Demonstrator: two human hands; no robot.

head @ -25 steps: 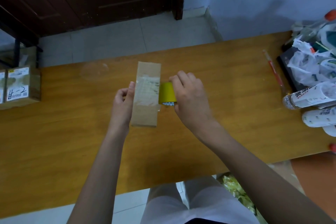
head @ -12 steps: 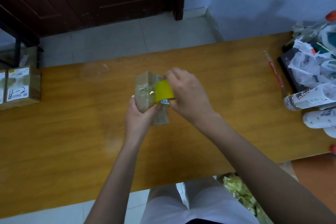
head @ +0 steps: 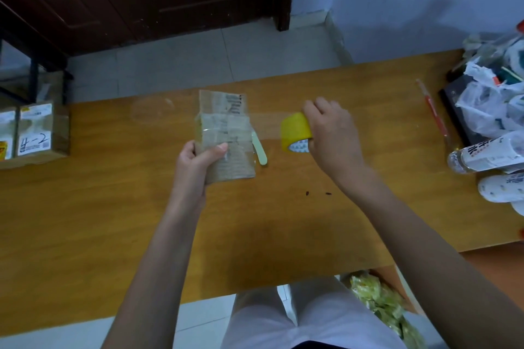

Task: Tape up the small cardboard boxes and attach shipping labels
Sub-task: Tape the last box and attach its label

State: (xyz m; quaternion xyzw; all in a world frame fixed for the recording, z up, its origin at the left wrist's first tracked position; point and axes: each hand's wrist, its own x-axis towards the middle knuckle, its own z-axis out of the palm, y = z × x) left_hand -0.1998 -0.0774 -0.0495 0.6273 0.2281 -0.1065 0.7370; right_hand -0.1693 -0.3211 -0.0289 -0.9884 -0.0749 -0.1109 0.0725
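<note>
A small cardboard box [head: 225, 127] with old tape and printed marks on it is held above the middle of the wooden table [head: 99, 221]. My left hand [head: 195, 161] grips its near left corner, thumb on the top face. My right hand [head: 333, 133] holds a yellow roll of tape [head: 295, 132] to the right of the box. A clear strip of tape [head: 266, 122] stretches from the roll to the box. A pale green stick-like tool [head: 259, 150] lies on the table just right of the box.
Two labelled cardboard boxes [head: 34, 130] stand at the table's left end. Plastic bags [head: 487, 105], bottles [head: 485, 153] and a red pen [head: 433, 108] crowd the right end. Small dark specks [head: 317, 193] lie on the table. A bag of yellow-green packets [head: 377, 297] sits under the table edge.
My right hand has pulled the tape roll away to the right, drawing out a clear strip. The left hand turned the box and now grips its near corner. The green tool is uncovered.
</note>
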